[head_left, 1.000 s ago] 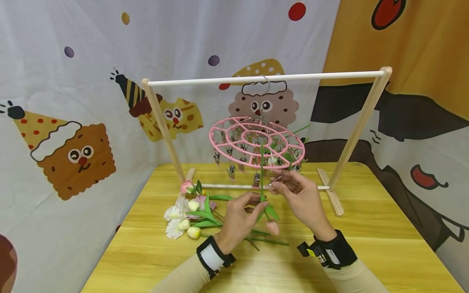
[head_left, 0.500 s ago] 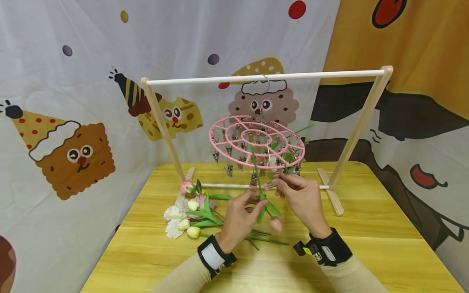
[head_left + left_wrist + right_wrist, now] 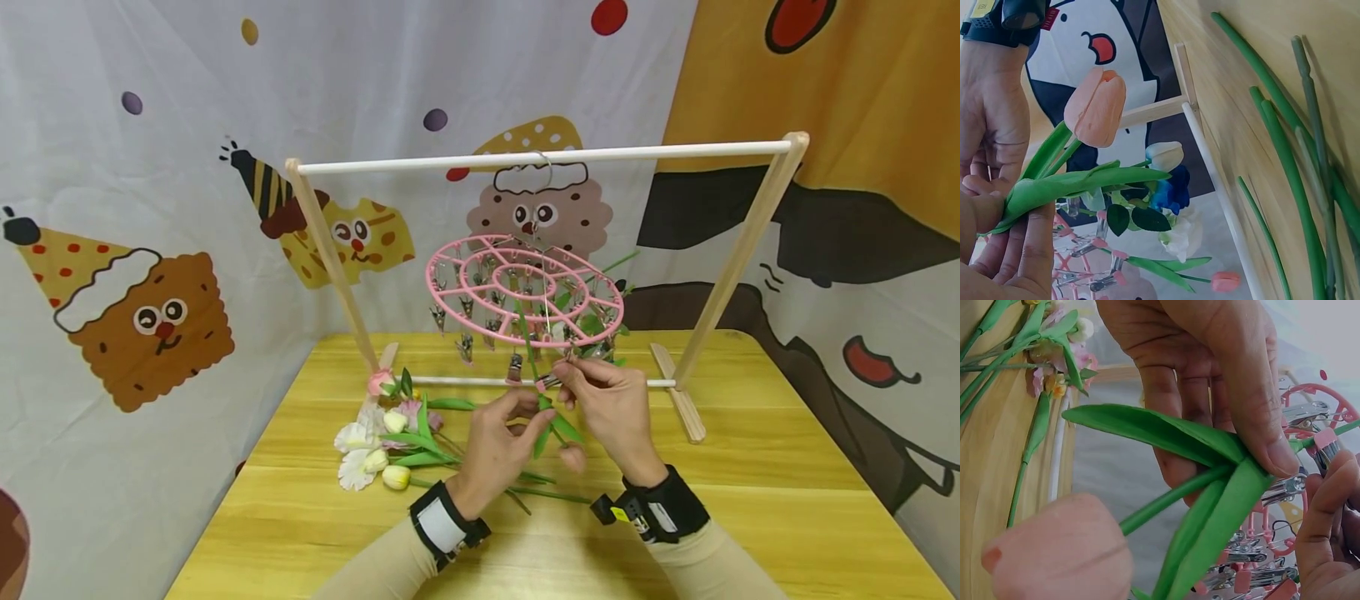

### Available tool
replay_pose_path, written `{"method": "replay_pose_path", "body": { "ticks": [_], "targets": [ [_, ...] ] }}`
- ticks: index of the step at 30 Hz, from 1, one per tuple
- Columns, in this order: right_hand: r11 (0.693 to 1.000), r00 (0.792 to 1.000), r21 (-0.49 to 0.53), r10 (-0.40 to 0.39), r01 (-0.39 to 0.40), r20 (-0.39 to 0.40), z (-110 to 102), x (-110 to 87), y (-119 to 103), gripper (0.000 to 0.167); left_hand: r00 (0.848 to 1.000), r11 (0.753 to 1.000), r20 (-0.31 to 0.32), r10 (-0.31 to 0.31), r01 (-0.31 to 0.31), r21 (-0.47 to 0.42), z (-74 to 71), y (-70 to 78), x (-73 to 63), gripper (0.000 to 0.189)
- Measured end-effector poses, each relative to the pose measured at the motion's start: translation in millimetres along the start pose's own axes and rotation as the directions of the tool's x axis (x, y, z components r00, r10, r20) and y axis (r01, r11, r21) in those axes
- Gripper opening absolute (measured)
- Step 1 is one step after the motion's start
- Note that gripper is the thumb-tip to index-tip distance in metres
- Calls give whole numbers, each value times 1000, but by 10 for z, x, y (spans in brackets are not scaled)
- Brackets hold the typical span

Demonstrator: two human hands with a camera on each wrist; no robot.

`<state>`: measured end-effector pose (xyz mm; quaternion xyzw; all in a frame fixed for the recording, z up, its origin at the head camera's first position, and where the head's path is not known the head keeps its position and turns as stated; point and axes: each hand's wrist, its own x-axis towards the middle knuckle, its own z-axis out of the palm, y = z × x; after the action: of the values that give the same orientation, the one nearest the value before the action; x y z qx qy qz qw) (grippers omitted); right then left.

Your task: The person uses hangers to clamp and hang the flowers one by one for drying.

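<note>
My left hand (image 3: 504, 442) pinches an artificial pink tulip (image 3: 573, 457) by its green stem, beside the leaves. Its bloom points down and the stem end rises towards a pink round clip hanger (image 3: 555, 343). With curled fingers my right hand (image 3: 611, 408) holds one of the hanger's metal clips (image 3: 548, 382), which has pink tips. In the right wrist view the clip's tip (image 3: 1324, 439) lies at the stem, just above the left fingertips; whether it clamps the stem I cannot tell. The left wrist view shows the bloom (image 3: 1094, 109) large, beyond the left hand's fingers.
The hanger hooks over a white rod (image 3: 375, 166) on a wooden frame (image 3: 738, 258). Several metal clips dangle below its ring. White, blue (image 3: 1171, 189) and pink flowers hang from its far right side. Loose flowers (image 3: 396, 477) lie on the left of the table (image 3: 765, 500).
The right hand has drawn the clip leftwards to the tulip's stem. The left hand shifts slightly right; the stem leans left at its top and the bloom has swung right.
</note>
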<state>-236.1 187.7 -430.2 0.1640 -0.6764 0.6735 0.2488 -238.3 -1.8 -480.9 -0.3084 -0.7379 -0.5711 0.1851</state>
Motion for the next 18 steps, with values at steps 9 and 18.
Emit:
{"method": "replay_pose_path", "body": {
  "ticks": [9, 18],
  "targets": [
    [1000, 1000, -26, -2, 2, 27, 3, -31, 4, 15, 1000, 1000, 3, 9, -9, -4, 11, 20, 2, 12],
    [992, 995, -114, 58, -49, 76, -20, -59, -10, 20, 1000, 1000, 22, -8, 8, -14, 20, 17, -10, 13]
  ]
}}
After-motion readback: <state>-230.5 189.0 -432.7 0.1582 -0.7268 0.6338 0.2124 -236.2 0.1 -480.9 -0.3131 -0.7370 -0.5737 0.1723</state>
